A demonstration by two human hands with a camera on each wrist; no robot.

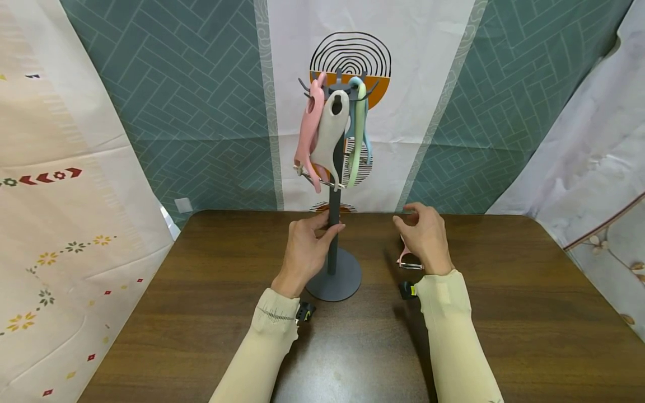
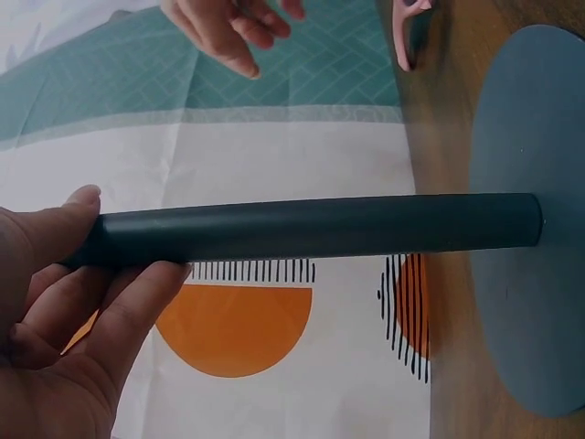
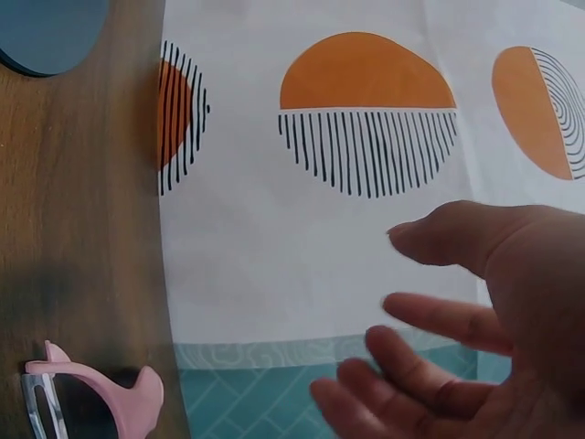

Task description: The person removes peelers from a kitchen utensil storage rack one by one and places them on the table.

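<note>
A dark grey stand with a round base [image 1: 342,285] stands upright on the table, and my left hand [image 1: 302,249] grips its post [image 2: 320,226] between thumb and fingers. From the hooks at its top hang a pink peeler [image 1: 305,134], a white peeler [image 1: 327,126], a green peeler [image 1: 359,131] and a blue one [image 1: 368,137] partly hidden behind the green. My right hand [image 1: 427,238] hovers right of the stand, fingers loosely spread and holding nothing. Below it a second pink peeler [image 3: 137,402] lies on the table, partly covered by the hand in the head view.
The brown wooden table [image 1: 201,330] reaches back to a patterned cloth [image 1: 201,112] hung behind it. More cloth hangs at the left [image 1: 75,224] and right sides. Bare hooks [image 1: 302,84] show at the stand's top.
</note>
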